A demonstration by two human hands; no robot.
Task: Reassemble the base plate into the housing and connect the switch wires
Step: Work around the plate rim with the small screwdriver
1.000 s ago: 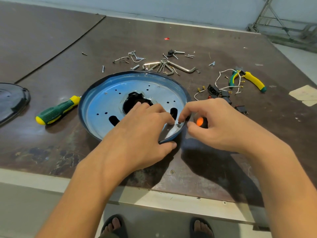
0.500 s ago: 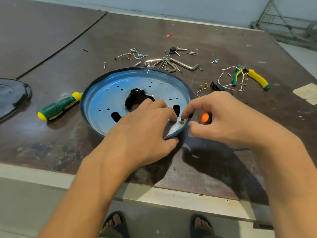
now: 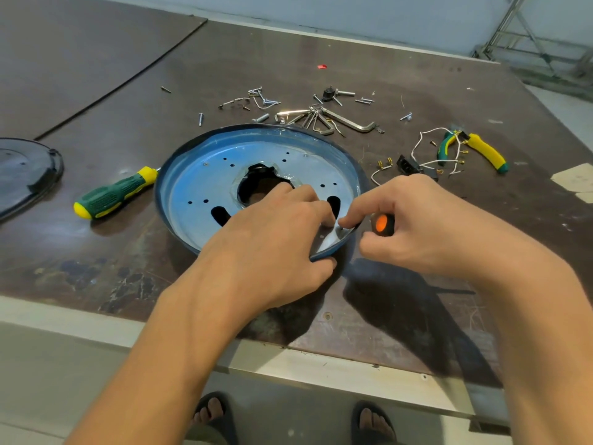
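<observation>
A round blue housing [image 3: 167,175] lies on the table with the pale metal base plate [image 3: 205,184] seated inside it. My left hand [image 3: 272,239] grips its near right edge, fingers on the plate and thumb under the rim. My right hand [image 3: 426,226] touches the plate at the same spot with its forefinger tip and holds a black tool with an orange end [image 3: 382,223] in its curled fingers. Whether there is a screw under the fingertip is hidden. White switch wires [image 3: 426,146] and black switch parts [image 3: 406,163] lie loose to the right of the housing.
A green and yellow screwdriver [image 3: 112,195] lies left of the housing, and a black round cover [image 3: 25,168] sits at the far left. Behind are hex keys [image 3: 346,122] and scattered screws [image 3: 256,97]; green and yellow pliers [image 3: 484,149] lie right. The table's edge [image 3: 288,358] runs below my wrists.
Both hands stay at the near right rim of the housing. My right forefinger has shifted slightly inward onto the plate. Nothing else on the table moved.
</observation>
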